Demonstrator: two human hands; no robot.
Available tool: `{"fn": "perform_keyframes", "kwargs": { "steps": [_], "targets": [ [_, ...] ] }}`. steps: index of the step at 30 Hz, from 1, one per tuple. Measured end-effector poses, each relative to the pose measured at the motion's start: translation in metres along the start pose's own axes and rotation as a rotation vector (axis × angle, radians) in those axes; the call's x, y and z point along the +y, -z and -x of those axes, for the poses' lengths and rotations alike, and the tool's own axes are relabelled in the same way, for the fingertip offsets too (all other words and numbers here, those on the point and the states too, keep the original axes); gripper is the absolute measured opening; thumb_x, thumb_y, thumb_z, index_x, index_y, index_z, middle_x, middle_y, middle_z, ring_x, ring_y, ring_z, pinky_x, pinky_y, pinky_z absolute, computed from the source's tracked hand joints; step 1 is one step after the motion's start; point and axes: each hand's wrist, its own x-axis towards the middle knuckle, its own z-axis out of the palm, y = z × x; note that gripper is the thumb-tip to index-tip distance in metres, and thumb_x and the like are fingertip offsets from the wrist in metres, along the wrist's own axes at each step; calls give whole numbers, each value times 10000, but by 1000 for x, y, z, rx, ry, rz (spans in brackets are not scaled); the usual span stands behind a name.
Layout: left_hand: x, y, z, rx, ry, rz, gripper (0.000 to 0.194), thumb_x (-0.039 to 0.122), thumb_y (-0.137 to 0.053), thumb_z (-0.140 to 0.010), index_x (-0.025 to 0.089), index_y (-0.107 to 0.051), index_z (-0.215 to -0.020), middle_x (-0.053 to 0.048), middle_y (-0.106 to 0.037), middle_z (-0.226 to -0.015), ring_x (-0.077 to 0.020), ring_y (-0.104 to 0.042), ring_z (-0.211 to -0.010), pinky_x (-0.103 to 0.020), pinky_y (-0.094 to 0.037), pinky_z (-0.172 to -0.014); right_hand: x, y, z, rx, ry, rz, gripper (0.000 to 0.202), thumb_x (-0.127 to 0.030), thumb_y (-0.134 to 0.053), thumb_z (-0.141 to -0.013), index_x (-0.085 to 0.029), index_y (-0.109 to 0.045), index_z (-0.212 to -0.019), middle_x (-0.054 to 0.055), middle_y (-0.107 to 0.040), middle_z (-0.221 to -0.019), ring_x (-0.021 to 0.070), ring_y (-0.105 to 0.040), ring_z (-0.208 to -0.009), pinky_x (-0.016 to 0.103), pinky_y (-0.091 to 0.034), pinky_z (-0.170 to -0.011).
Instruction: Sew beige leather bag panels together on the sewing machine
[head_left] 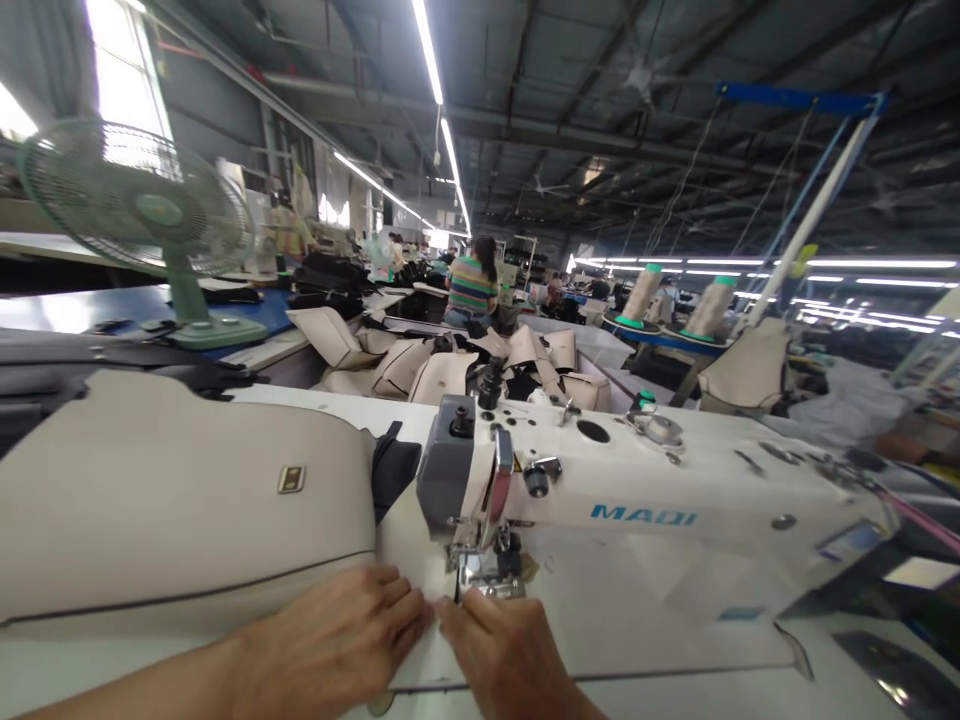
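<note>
My left hand (341, 630) is closed, its fingertips on the edge of a beige leather-like panel (637, 600) just left of the presser foot (480, 572). Close beside it, my right hand (510, 650) pinches the same panel right in front of the foot; the thumb and fingertips hide the exact spot. The panel runs under the arm of a white sewing machine (645, 515). Left of the machine lies a large beige bag body (187, 490) with dark piping and a small metal badge (291, 479).
Behind the machine, several beige bag pieces (442, 378) are heaped. A green fan (157, 210) stands on a blue table at the left. Thread cones (641, 297) sit back right, under a thread stand pole (814, 215). A person in a striped top (472, 285) is farther back.
</note>
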Motion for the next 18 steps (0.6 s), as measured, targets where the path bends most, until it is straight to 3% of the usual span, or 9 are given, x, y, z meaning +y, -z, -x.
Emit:
{"fn": "perform_keyframes", "kwargs": {
  "steps": [7,18],
  "targets": [
    [-10,-12,-5,39,2,14,29,137,-580,-894,159,-567,-908,6,-606,-791,-165,-536,-693,-326,-347,-632,6,-3,-1,12,-5,47,311,-171,-296,-1027,-163,-590,-924,-10,-534,-649,140,-500,-493,320,-205,-425],
    [-13,-23,-6,53,-10,11,115,122,-631,-844,150,-572,-939,8,-599,-806,-181,-523,-696,-343,-357,-617,4,1,2,-60,-91,-7,283,-187,-313,-1025,-149,-593,-1027,5,-577,-713,154,-547,-574,307,-273,-475]
  ]
}}
